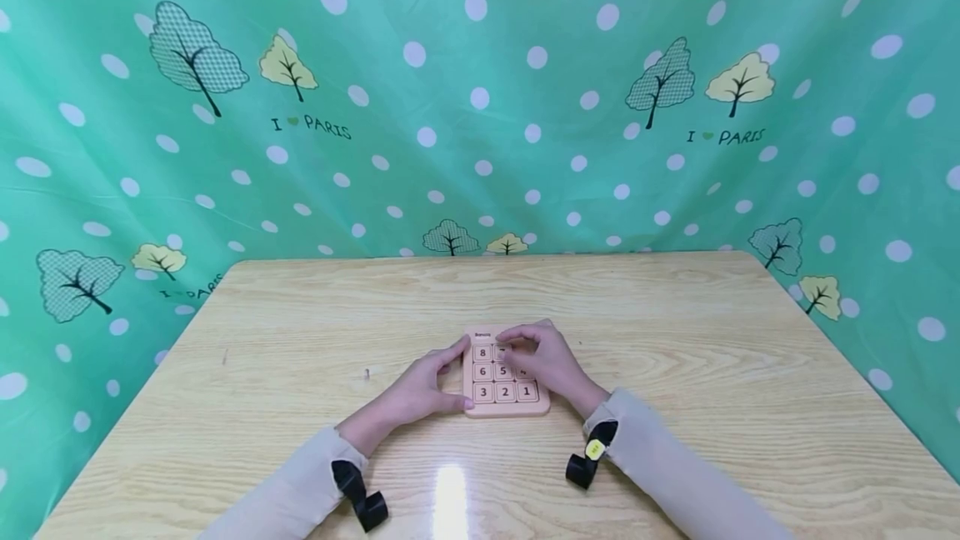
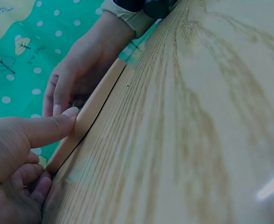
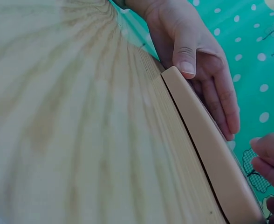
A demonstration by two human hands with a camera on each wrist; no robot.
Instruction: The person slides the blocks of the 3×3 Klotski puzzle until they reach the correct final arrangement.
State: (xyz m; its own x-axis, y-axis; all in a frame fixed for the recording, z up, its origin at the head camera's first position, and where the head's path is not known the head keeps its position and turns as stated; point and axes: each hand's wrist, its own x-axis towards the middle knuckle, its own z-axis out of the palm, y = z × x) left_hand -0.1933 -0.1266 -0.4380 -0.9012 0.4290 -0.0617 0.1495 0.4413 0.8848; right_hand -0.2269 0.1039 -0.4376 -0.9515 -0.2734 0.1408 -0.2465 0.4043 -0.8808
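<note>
The number board [image 1: 506, 409] lay flat on the wooden table [image 1: 300, 315], and I used it as my landmark. The left hand [image 1: 420, 390] held the board's left side, thumb on the near-left corner and index finger reaching the far-left corner, the two spread well apart. The right hand [image 1: 553, 363] was over the board's far-right part, thumb and index finger parted and lightly bent; from my cameras I could not tell whether either fingertip touched a tile. That hand hid the far-right place of the board and partly covered the tiles just beside it. I could read tile 8 [image 1: 482, 353] at the board's far left, tile 6 [image 1: 482, 372] just nearer, and tiles 3, 2 and 1 along the near row. On the near side of the board, each beige sleeve had a black strap [image 1: 360, 497] at its wrist; beyond the board hung a green dotted cloth [image 1: 480, 98].
</note>
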